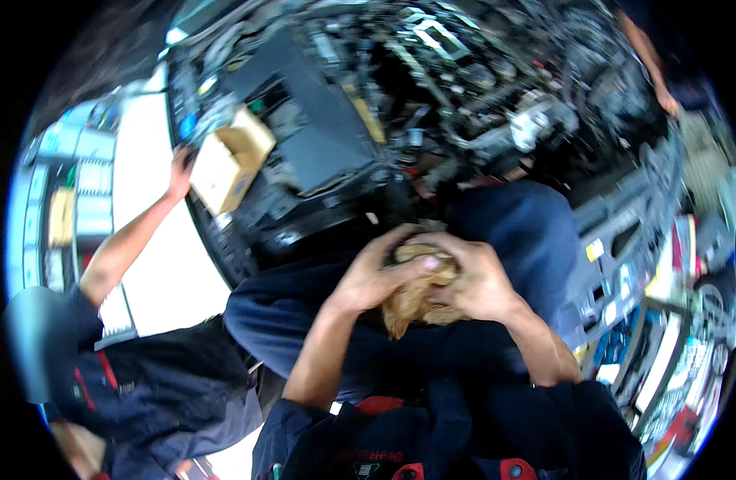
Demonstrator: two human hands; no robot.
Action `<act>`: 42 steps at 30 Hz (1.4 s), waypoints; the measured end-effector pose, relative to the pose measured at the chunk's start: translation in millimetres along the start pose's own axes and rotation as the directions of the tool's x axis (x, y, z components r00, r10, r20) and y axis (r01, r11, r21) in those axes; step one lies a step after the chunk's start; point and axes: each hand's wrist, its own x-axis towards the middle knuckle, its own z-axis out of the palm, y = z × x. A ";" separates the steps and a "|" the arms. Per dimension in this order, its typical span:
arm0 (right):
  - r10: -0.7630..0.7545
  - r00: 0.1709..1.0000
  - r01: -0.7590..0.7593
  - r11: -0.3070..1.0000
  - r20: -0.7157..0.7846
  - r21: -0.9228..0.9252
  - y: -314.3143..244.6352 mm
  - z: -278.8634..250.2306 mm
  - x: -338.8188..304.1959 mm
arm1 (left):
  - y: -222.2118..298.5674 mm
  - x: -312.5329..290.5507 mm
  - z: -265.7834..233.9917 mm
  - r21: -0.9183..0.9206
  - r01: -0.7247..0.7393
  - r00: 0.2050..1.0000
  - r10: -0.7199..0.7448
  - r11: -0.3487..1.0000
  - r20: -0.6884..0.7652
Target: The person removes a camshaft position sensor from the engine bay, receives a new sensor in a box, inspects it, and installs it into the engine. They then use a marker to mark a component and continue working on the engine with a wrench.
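Left hand (379, 274) and right hand (478, 278) together grip one brown wad (414, 302) (crumpled); around them are one open box (218, 170) and two co-workers (156, 380).

A single wide fisheye view looks from the wearer's head, the left of two cameras there, steeply down and forward. The wearer's chest (456, 432) lies nearest, along the near edge; the brown bundle (412, 304) sits close, mid-view; engine parts (480, 88) spread far. A co-worker (168, 384) appears left, toward the dark rim.
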 end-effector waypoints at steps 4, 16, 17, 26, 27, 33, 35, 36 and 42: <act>0.105 0.979 -0.104 0.994 -0.173 0.017 -19.4 14.1 18.5 | -16.0 3.0 21.6 -0.522 -0.182 0.951 0.014 0.833 -0.309; -0.221 0.940 0.286 0.925 -0.260 0.251 -23.5 79.5 123.9 | 48.7 14.5 -58.8 -0.408 -0.653 0.661 0.216 0.638 -0.719; -0.192 0.926 0.236 0.966 -0.324 0.102 -32.8 87.2 137.9 | 52.8 15.1 -67.1 -0.390 -0.630 0.665 0.205 0.672 -0.718; -0.109 0.925 0.174 0.973 -0.363 0.150 -41.8 107.1 284.4 | 82.3 -22.4 -243.1 0.480 -0.055 0.482 0.444 0.875 -0.755; -0.105 0.929 0.179 0.967 -0.354 0.182 -37.5 119.8 300.3 | 79.6 -29.6 -274.4 0.615 0.167 0.364 0.532 0.770 -0.765; -0.046 0.906 0.224 0.896 -0.420 0.385 -21.2 167.6 346.4 | 66.1 41.7 -340.1 0.634 0.582 0.528 0.355 0.509 -0.771; -0.055 0.892 0.223 0.917 -0.450 0.330 -17.0 177.4 352.1 | 59.4 48.1 -340.7 0.542 0.527 0.467 0.310 0.655 -0.828; -0.043 0.888 0.208 0.925 -0.457 0.317 -13.3 182.1 352.7 | 50.5 43.9 -334.1 0.492 0.447 0.381 0.339 0.747 -0.860; -0.090 0.954 0.128 0.985 -0.288 0.115 1.2 166.5 361.0 | 51.2 44.9 -332.2 0.443 0.297 0.109 0.430 0.846 -0.896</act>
